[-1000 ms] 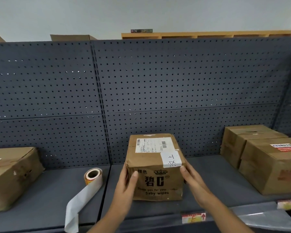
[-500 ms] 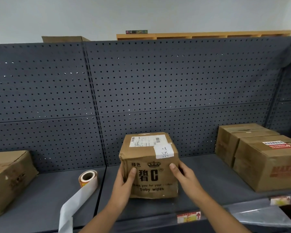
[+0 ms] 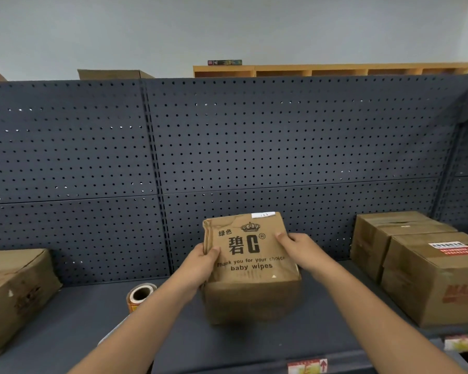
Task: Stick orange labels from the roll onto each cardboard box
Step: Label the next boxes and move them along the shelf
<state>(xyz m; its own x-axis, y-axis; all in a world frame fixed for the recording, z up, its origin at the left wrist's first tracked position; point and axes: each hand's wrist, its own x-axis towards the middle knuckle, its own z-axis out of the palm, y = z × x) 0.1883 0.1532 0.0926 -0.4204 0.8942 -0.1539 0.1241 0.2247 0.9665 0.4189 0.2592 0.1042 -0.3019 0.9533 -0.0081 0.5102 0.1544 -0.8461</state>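
Note:
A small cardboard box (image 3: pixel 250 268) printed "baby wipes" sits mid-shelf, its printed face turned up. My left hand (image 3: pixel 200 265) grips its left edge and my right hand (image 3: pixel 299 251) grips its right edge. A white sticker edge shows at the box's far top. The orange label roll (image 3: pixel 140 295) stands on the shelf just left of my left forearm, which hides part of it. Its white backing strip is hidden.
A large box (image 3: pixel 14 295) lies at the shelf's left end. Two boxes (image 3: pixel 432 276) stand at the right, the nearer one bearing a red and white label. A dark pegboard wall (image 3: pixel 227 157) backs the grey shelf (image 3: pixel 87 325). Price tags line the front edge.
Both hands have tipped the baby wipes box backward, so its printed front face now points up and the shipping label face has turned away to the back.

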